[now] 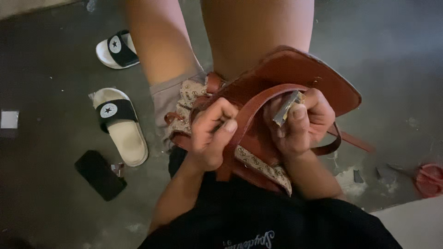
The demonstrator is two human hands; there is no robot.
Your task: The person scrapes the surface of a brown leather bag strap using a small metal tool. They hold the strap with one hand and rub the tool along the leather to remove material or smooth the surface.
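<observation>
Two hands work on a brown bag on the lap

The left hand pinches the brown strap with its fingers pressed together — the right hand grips a small metal tool, long way slanting up to the right. The bag lies under both hands.

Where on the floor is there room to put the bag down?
Bare floor lies left, below the black phone-like slab and beside the lower slipper. Another open patch is the upper right floor, beyond the brown bag. The lap is crowded: left hand and right hand grip straps there, and scraps surround the red lid.
</observation>
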